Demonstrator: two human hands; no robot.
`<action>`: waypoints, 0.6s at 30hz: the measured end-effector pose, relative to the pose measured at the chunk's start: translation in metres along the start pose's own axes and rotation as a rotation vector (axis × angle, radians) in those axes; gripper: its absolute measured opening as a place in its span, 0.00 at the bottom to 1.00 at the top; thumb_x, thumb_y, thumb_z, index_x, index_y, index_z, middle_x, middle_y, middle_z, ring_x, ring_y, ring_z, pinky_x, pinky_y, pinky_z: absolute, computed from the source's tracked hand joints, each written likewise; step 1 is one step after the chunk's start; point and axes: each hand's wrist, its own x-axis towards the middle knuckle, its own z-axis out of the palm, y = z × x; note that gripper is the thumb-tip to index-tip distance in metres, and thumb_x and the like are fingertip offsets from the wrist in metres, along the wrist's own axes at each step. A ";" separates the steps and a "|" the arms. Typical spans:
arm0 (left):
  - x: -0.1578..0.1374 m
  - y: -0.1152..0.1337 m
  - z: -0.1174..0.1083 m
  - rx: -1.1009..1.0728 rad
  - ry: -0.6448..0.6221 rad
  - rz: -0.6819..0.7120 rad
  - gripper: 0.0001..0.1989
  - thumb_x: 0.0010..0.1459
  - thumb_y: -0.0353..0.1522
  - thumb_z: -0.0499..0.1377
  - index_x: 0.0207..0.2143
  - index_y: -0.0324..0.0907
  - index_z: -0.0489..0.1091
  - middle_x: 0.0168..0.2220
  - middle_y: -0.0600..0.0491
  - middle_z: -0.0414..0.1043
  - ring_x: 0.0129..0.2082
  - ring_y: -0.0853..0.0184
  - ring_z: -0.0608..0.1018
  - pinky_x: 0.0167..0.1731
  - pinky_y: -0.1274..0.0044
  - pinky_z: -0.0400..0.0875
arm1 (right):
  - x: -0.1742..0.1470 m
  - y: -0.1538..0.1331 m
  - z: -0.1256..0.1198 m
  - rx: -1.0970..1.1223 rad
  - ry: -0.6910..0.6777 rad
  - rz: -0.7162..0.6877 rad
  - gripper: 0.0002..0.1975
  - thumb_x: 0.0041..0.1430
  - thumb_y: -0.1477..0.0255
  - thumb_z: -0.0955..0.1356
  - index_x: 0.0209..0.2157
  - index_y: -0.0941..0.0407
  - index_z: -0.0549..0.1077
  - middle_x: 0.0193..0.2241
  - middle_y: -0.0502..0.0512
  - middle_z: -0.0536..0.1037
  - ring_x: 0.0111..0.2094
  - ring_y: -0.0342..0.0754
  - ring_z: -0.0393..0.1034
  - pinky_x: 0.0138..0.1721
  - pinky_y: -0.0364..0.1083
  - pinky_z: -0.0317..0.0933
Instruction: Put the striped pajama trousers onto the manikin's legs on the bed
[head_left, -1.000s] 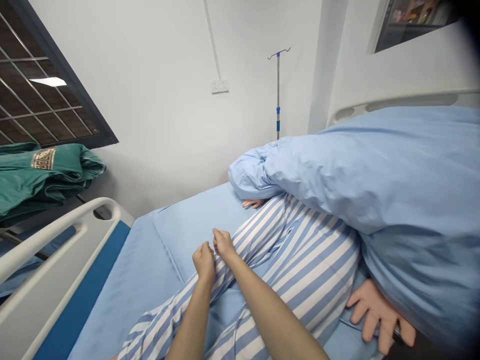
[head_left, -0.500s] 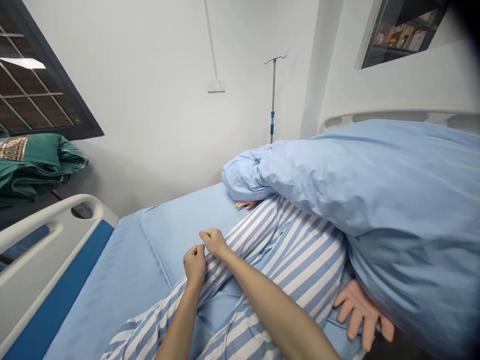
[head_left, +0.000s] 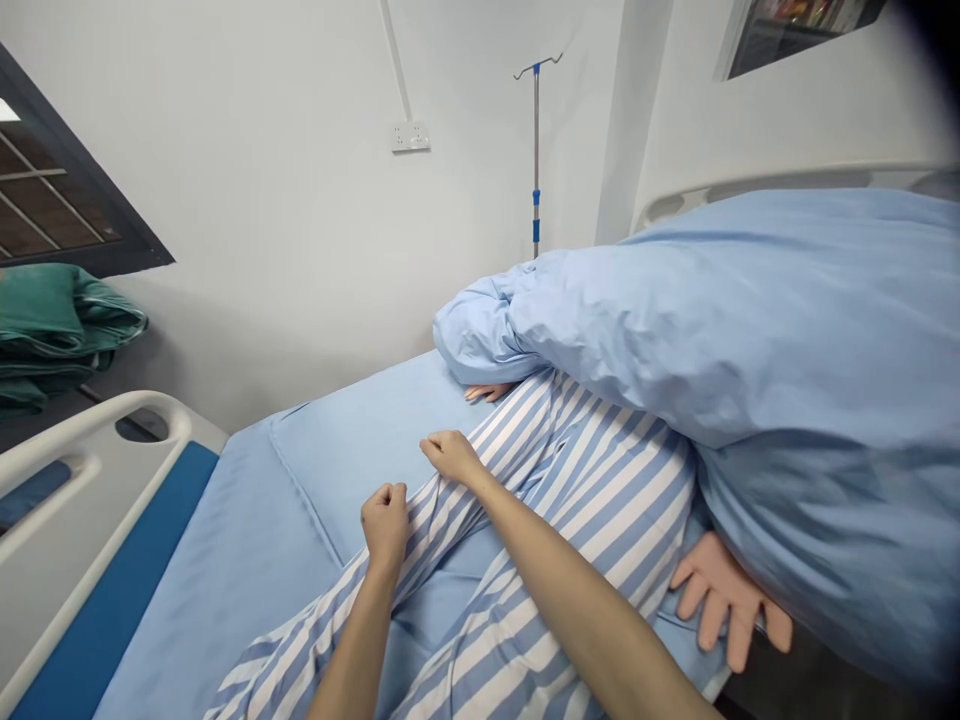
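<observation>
A figure in blue-and-white striped trousers (head_left: 600,500) lies on the bed, its two legs stretching toward me. My left hand (head_left: 385,525) is closed in a fist at the outer side of the far leg, near the knee. Farther up the same leg, my right hand (head_left: 452,456) is also a fist, with its wrist over the striped cloth. Nothing shows in either fist. Whether they press on the leg or hover just above it, I cannot tell. Past my right forearm lies the figure's open, rubbery-looking hand (head_left: 731,595), palm up.
A light blue quilt (head_left: 750,330) covers the figure's upper body. The blue bed sheet (head_left: 300,510) runs to a white-and-blue bed end board (head_left: 150,520) at left. An IV pole (head_left: 536,150) stands behind, near a wall socket (head_left: 410,137). Folded green cloth (head_left: 60,320) is at far left.
My fists have moved apart: the right has gone up the leg, toward the hip, while the left stays near its place. The view has tilted down slightly.
</observation>
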 end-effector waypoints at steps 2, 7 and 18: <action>0.002 0.002 0.000 -0.033 -0.020 -0.035 0.15 0.43 0.35 0.51 0.13 0.42 0.47 0.13 0.62 0.43 0.16 0.77 0.51 0.17 0.81 0.48 | 0.002 0.000 -0.002 0.077 0.017 0.035 0.18 0.53 0.66 0.57 0.13 0.57 0.52 0.14 0.44 0.48 0.18 0.37 0.45 0.21 0.40 0.40; 0.021 0.026 0.002 -0.363 -0.196 -0.282 0.15 0.41 0.36 0.53 0.14 0.43 0.47 0.11 0.64 0.43 0.12 0.78 0.47 0.13 0.80 0.41 | 0.005 0.001 -0.006 0.217 0.038 0.088 0.19 0.53 0.64 0.57 0.14 0.57 0.51 0.14 0.44 0.47 0.18 0.37 0.45 0.20 0.40 0.41; 0.005 0.041 0.076 -0.298 -0.076 0.036 0.13 0.46 0.35 0.49 0.14 0.41 0.54 0.14 0.60 0.53 0.17 0.76 0.57 0.18 0.81 0.53 | 0.005 0.003 -0.005 0.186 0.245 0.170 0.21 0.57 0.61 0.53 0.14 0.57 0.55 0.14 0.46 0.55 0.19 0.39 0.50 0.21 0.40 0.43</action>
